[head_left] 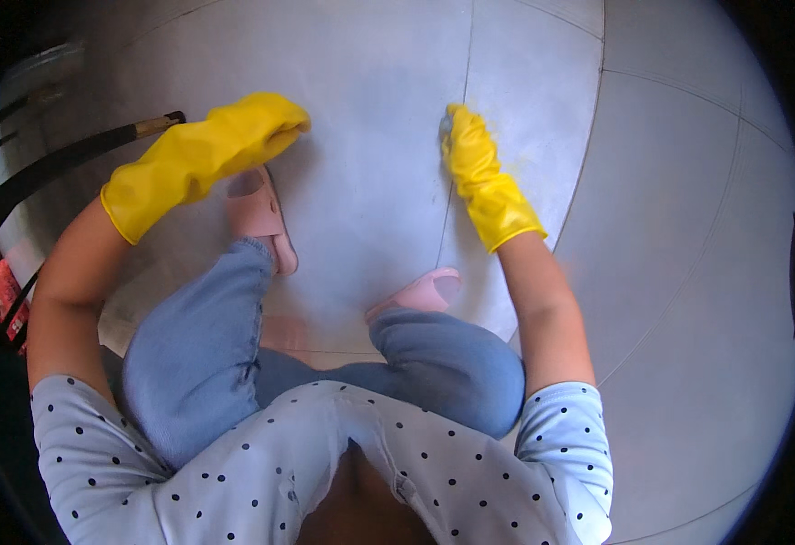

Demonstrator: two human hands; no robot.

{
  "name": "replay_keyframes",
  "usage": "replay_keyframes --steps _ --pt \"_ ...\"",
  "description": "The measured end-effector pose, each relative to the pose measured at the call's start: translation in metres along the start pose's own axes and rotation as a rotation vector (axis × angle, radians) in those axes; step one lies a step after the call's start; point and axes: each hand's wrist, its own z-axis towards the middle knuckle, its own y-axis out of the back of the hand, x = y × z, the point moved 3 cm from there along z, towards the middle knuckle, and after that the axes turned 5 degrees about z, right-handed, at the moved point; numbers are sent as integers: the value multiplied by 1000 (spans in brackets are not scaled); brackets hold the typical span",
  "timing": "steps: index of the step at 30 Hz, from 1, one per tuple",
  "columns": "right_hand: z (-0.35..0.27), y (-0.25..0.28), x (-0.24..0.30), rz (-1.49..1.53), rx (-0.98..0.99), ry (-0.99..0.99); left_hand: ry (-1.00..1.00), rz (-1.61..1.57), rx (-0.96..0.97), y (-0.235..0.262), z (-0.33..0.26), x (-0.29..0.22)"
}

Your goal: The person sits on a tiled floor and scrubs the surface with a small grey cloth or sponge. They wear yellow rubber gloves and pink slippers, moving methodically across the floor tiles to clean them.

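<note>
Both my hands wear yellow rubber gloves. My left hand [266, 125] hovers near the left slipper, its fingers curled closed; nothing shows in it. Farther right, my right hand [472, 145] is pressed down on the grey tiled floor [370, 82], fingers bunched together. Along its left edge a small greyish patch shows, possibly something held under the fingers, but its kind is hidden. Right around that glove the tile looks slightly blurred and shiny.
A black curved bar with a worn tan end [157, 125] reaches in from the left, close to my left wrist. My feet wear pink slippers [257, 213] between my hands and knees. A red patterned thing [7, 300] lies at the far left. Tile joints cross the floor.
</note>
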Motion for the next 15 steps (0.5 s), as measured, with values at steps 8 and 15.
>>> replay_keyframes --steps 8,15 --pt "-92 35 76 871 132 -971 120 -127 -46 71 -12 -59" --pt "-142 169 154 1754 72 -1207 501 -451 -7 85 -63 -139"
